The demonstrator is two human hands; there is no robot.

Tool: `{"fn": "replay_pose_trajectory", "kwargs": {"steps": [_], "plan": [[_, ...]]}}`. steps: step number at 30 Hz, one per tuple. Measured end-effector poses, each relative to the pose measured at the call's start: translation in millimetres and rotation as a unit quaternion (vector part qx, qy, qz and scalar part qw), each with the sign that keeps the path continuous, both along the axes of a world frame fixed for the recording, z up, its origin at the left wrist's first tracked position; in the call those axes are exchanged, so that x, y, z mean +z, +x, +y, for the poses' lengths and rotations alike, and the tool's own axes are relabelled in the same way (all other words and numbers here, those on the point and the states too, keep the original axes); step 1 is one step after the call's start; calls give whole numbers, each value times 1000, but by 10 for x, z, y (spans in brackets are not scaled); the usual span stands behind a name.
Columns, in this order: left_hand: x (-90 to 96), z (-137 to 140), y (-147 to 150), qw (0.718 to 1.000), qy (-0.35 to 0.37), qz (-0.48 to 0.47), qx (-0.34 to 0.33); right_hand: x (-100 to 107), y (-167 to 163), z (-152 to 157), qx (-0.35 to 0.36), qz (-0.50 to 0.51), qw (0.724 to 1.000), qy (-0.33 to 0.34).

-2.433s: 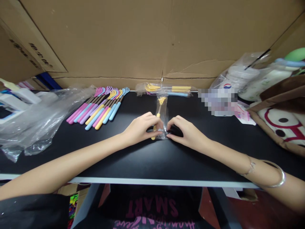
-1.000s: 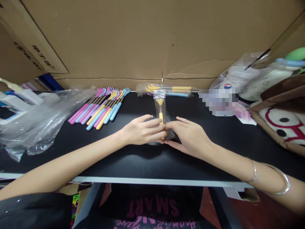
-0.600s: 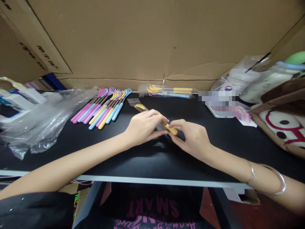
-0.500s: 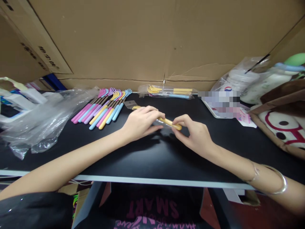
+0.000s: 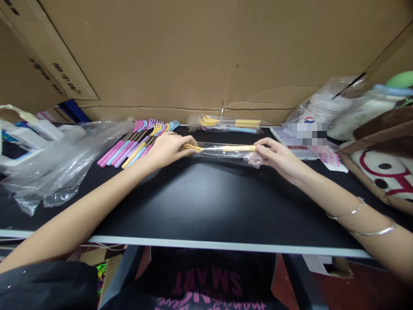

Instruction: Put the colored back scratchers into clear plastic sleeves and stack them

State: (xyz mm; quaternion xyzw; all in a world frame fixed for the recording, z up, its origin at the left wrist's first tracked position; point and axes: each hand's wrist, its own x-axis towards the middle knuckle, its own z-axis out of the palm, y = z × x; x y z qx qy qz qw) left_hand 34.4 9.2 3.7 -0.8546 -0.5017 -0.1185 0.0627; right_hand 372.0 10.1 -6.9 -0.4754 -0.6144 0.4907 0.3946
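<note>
A yellow back scratcher [image 5: 238,148] in a clear plastic sleeve [image 5: 232,160] stretches between my hands, lying sideways just over the black table. My left hand [image 5: 172,148] is closed around its clawed end, while my right hand [image 5: 274,156] pinches the tip of the yellow handle. Behind it lie bagged back scratchers [image 5: 229,123], with yellow and blue handles showing through the plastic. Left of my left hand is a row of several loose back scratchers [image 5: 129,150] in pink, blue, purple and yellow, partly covered by that hand.
Crumpled clear plastic bags [image 5: 61,168] spread over the table's left side. At the right are a phone-like flat object [image 5: 303,153], a bagged cup [image 5: 325,107], a bottle [image 5: 364,107] and a brown bag with a cartoon face [image 5: 383,172]. A cardboard wall [image 5: 193,56] stands behind.
My hands have moved apart and farther back, my left hand leftward to the claw end. The sleeved back scratcher went from slanted to nearly level and now shows along its length.
</note>
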Motion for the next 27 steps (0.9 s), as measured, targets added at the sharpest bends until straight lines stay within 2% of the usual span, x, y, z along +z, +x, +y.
{"fn": "replay_pose_trajectory", "kwargs": {"steps": [5, 14, 16, 22, 27], "plan": [[74, -30, -3, 998, -45, -44, -13, -18, 6, 35, -2, 23, 1000, -20], [95, -36, -41, 988, -108, -104, -36, -101, 49, 117, 15, -37, 999, -4], [100, -37, -41, 986, -118, -110, -42, -94, 71, 134, 25, -36, 999, -13], [78, -20, -53, 978, -164, -121, -51, 20, 137, 149, 113, -78, 990, -17], [21, -14, -31, 967, -200, -136, -78, 11, 146, 179, 96, -122, 988, 1]]}}
